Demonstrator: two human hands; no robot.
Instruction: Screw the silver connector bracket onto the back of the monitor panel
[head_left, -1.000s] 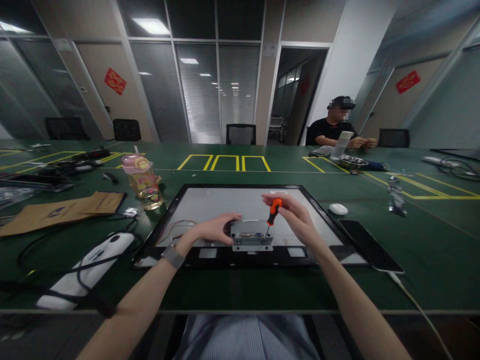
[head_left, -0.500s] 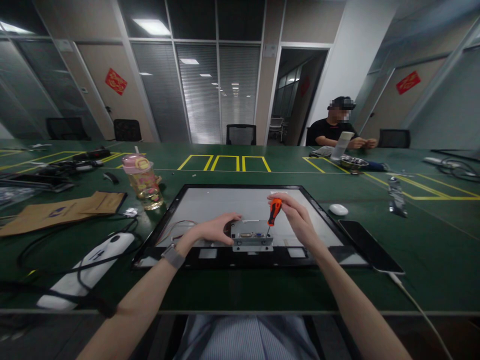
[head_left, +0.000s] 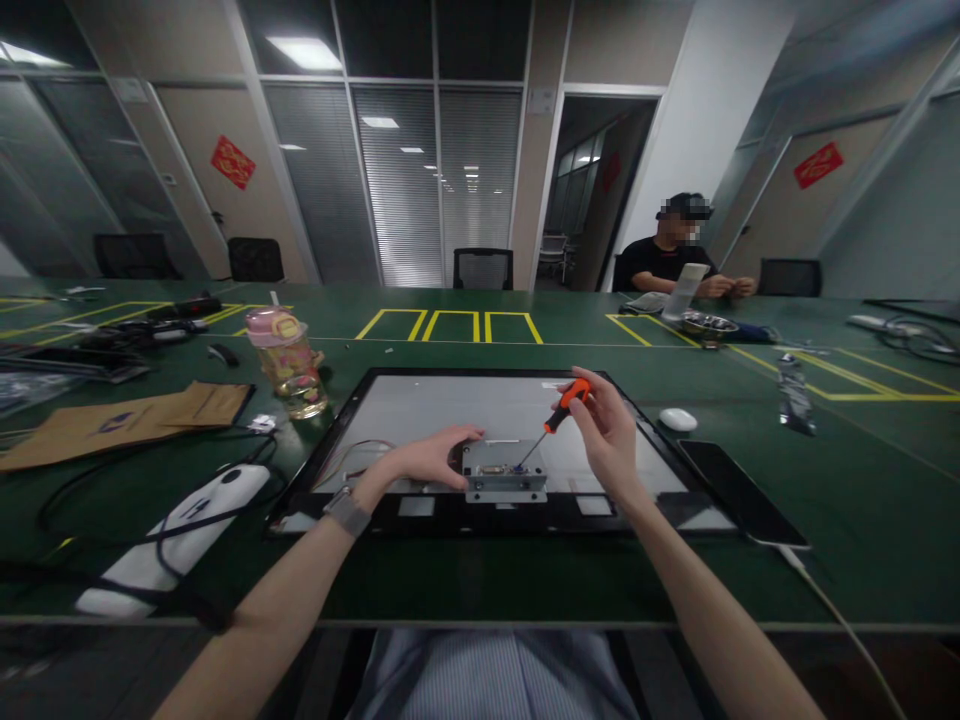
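Note:
A metal bracket [head_left: 506,493] with connector ports stands on the near part of a flat panel [head_left: 442,400] with a black frame. My left hand [head_left: 431,457] grips the bracket's left end between thumb and fingers. In my right hand [head_left: 606,425] is an orange and black screwdriver [head_left: 564,406], tilted, its shaft slanting down and left to the ports. Whether the tip touches a port is too small to tell. Thin wires [head_left: 358,455] lie on the panel left of the bracket.
Left of the panel are a pink-lidded bottle [head_left: 289,362], a paper bag [head_left: 127,420] and a white power strip [head_left: 180,540] with black cables. To the right lie a white mouse [head_left: 678,419] and a phone [head_left: 739,490] on a cable. A person [head_left: 667,262] sits across the table.
My right hand has moved slightly right, and the screwdriver has gone from nearly upright to a strong tilt, its tip shifted left along the bracket. My left hand stays in place.

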